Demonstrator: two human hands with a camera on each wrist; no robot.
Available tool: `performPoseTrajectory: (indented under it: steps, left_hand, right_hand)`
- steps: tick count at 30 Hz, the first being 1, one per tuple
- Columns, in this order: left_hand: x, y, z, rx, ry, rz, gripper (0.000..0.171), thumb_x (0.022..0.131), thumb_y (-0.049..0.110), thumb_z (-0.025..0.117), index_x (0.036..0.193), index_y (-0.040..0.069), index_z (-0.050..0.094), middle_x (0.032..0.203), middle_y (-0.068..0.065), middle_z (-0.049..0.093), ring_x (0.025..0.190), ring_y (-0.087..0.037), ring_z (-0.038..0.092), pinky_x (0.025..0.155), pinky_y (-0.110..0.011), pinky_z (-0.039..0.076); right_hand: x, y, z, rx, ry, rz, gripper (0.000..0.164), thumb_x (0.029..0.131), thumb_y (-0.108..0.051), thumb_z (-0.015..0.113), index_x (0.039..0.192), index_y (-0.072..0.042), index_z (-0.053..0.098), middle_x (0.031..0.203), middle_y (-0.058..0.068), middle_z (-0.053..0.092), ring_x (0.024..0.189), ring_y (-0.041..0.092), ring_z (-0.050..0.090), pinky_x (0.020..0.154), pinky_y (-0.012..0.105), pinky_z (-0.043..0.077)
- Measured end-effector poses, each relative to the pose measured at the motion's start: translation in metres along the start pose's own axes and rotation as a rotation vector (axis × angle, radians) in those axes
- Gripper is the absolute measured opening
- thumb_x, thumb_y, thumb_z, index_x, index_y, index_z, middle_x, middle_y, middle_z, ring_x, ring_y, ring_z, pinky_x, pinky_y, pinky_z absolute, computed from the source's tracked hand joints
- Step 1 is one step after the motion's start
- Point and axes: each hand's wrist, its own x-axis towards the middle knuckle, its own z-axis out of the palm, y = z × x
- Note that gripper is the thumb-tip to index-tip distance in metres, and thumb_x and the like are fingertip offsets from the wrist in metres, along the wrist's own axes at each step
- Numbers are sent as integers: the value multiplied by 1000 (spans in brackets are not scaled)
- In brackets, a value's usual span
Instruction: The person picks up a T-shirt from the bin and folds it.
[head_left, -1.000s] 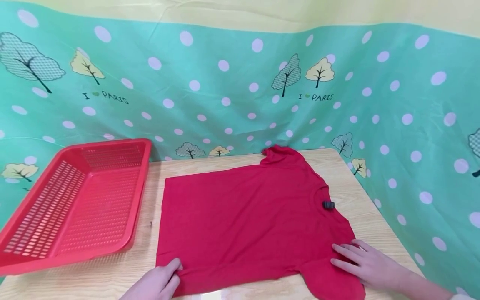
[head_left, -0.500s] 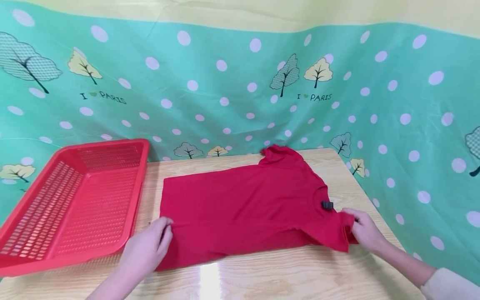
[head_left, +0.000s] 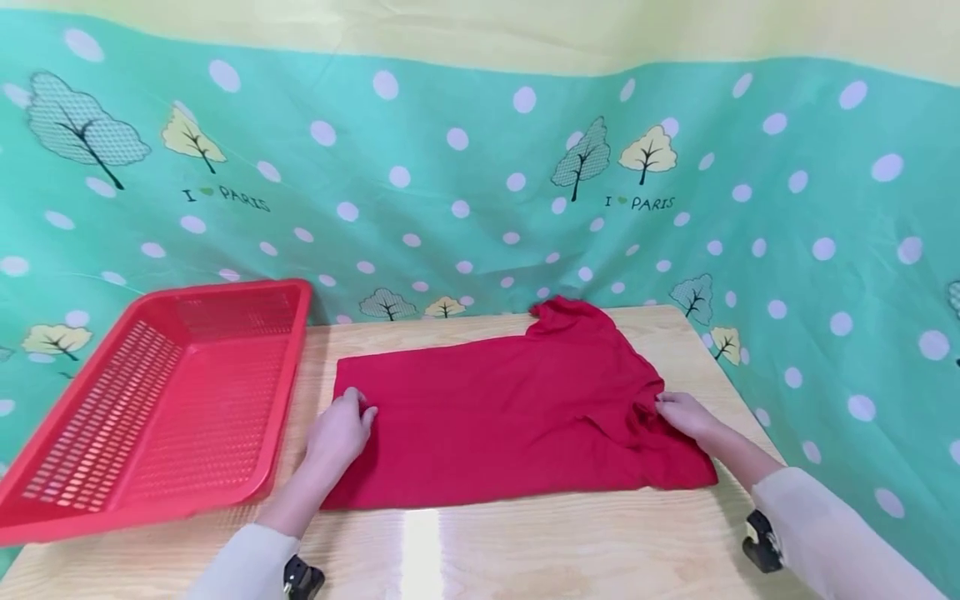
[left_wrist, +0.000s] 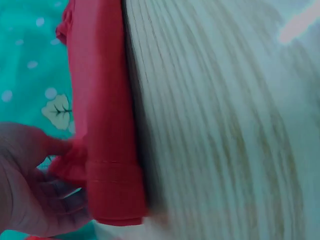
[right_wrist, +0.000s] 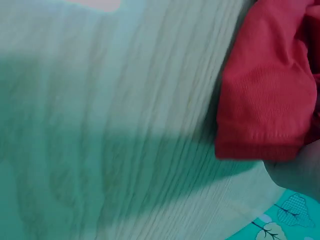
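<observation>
- The near side of the red shirt (head_left: 480,425) is now flipped over toward the back edge of the tabletop (head_left: 540,550), so the shirt is skinnier than a moment ago.
- The shirt lies across the middle of the tabletop, with its far sleeve (head_left: 573,318) at the back edge.
- The left hand (head_left: 339,427) pinches the cloth at the shirt's bottom end, near the basket (head_left: 291,367).
- The right hand (head_left: 687,417) looks to be pinching bunched-up cloth by the neck.
- So one long fold seems nearly made, but the neck end looks messy.
</observation>
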Motion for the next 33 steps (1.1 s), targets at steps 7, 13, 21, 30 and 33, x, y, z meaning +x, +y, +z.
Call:
performPoseTrajectory:
  steps: [7,13,21,30,33]
  left_hand:
    - [5,-14,6,-49,-37,-13,31,88,9,58,109,-12,49,96,-29,63,90,-43,62,75,-49,49]
    - [-7,-19,6,-124,43,2,23,90,5,49,103,-13,43,72,-27,61,71,-43,61,62,-47,48]
    - [-21,-28,5,-162,74,-89,18,92,6,41,95,-10,34,64,-26,56,63,-46,57,54,-48,43]
    - [-5,-30,14,-78,12,-184,23,94,14,40,102,-7,32,73,-24,57,70,-45,59,55,-49,44]
    - [-3,-31,14,-45,-34,-213,24,93,14,42,102,-6,32,78,-25,55,71,-45,59,56,-49,43]
  right_hand:
    - [6,-1,-1,-13,-75,-227,43,83,-18,68,121,-4,55,114,16,53,101,23,47,77,28,45]
    - [7,-4,-2,35,68,-106,51,89,-45,58,114,0,56,98,10,60,88,16,54,74,27,46]
    - [18,-19,7,39,299,-52,54,96,-48,42,112,2,52,85,8,57,73,14,52,65,28,45]
    - [37,-12,16,-220,370,-11,42,96,-43,47,84,-2,46,66,5,43,61,18,44,57,26,35]
    - [39,-10,18,-245,371,4,42,94,-43,49,85,-2,47,66,6,44,63,19,46,57,27,34]
